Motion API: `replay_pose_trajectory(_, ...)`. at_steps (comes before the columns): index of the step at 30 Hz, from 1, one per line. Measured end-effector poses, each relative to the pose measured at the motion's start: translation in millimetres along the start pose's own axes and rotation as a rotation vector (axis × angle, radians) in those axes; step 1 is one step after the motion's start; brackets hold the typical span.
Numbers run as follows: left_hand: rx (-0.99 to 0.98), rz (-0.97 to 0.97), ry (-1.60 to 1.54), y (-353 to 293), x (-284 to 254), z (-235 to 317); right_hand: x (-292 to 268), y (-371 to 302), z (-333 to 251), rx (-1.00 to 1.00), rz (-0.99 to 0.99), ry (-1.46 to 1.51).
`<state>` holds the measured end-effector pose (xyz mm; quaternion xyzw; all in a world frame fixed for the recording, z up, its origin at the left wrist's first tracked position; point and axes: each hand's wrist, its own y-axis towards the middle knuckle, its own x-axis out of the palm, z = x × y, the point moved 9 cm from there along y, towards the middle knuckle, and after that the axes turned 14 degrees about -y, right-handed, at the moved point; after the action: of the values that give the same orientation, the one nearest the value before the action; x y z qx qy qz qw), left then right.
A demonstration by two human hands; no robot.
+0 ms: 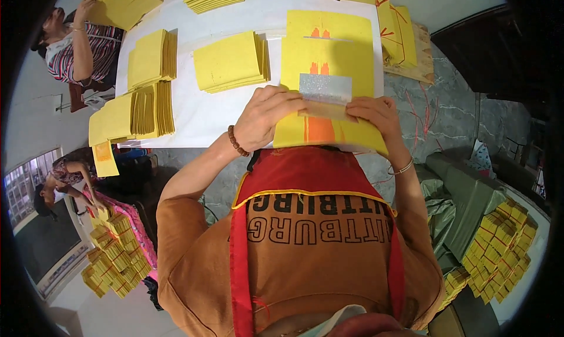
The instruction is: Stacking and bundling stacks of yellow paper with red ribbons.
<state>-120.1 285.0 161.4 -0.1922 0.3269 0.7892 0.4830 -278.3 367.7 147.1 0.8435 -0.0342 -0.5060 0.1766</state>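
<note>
Yellow paper sheets (pixel 358 61) with orange printed marks lie overlapped in a column at the table's front edge, right in front of me. Across the nearest ones lies a small silver foil sheet (pixel 325 87) with a beige lower band. My left hand (pixel 267 117) has its fingers closed at the left end of that band. At the opposite end, the fingers of my right hand (pixel 379 115) are closed on the band's edge, and the thumb is hidden. The near edge of the lowest yellow sheet curls down over the table edge, against my red apron (pixel 311 172).
Stacks of yellow paper (pixel 229 61) stand on the white table (pixel 188 122) to the left. Tied yellow bundles (pixel 402 37) sit at the far right. Two people work at the left, one beside piled bundles (pixel 120 249). More bundles (pixel 499 249) are stacked at the lower right.
</note>
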Motion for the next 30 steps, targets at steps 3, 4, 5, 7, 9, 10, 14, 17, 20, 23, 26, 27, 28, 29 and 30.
replay_pose_trajectory(3, -0.261, 0.142, -0.192, -6, -5, -29, 4, 2, 19, 0.136, 0.011, 0.012)
replay_pose_trajectory(4, -0.269, 0.2, -0.156, -2, -9, -31, 3, 6, 19, 0.137, 0.009, 0.009)
replay_pose_trajectory(5, -0.268, 0.202, -0.159, 3, -7, -34, 12, 6, 37, 0.387, -0.057, 0.256)
replay_pose_trajectory(7, -0.593, 0.35, -0.554, -6, 1, -74, 33, 8, 47, 0.634, -0.121, 0.504)
replay_pose_trajectory(9, -0.591, 0.4, -0.753, -2, 6, -79, 18, 14, 54, 0.648, 0.298, 0.671)
replay_pose_trajectory(10, -0.629, 0.475, -0.83, -2, 4, -77, 18, 15, 55, 0.647, 0.296, 0.67)
replay_pose_trajectory(14, -0.669, 0.464, -0.847, -4, 2, -87, 25, 17, 61, 0.674, 0.189, 0.523)
replay_pose_trajectory(17, -0.674, 0.487, -0.803, -1, -1, -88, 25, 16, 63, 0.682, 0.188, 0.404)
replay_pose_trajectory(20, -0.571, 0.511, -0.629, 2, -7, -84, 26, 16, 67, 0.699, 0.215, 0.326)
replay_pose_trajectory(23, -0.538, 0.503, -0.47, 3, -10, -81, 24, 17, 66, 0.721, 0.24, 0.312)
replay_pose_trajectory(26, -0.569, 0.521, -0.485, 2, -11, -85, 27, 16, 67, 0.766, 0.218, 0.323)
replay_pose_trajectory(27, -0.568, 0.518, -0.485, 3, -11, -85, 26, 17, 67, 0.76, 0.226, 0.306)
replay_pose_trajectory(28, -0.57, 0.494, -0.462, 5, -11, -85, 26, 17, 67, 0.761, 0.229, 0.307)
replay_pose_trajectory(29, -0.572, 0.47, -0.439, 6, -11, -85, 25, 17, 67, 0.764, 0.226, 0.273)
replay_pose_trajectory(30, -0.57, 0.466, -0.438, 7, -12, -84, 24, 16, 67, 0.769, 0.225, 0.239)
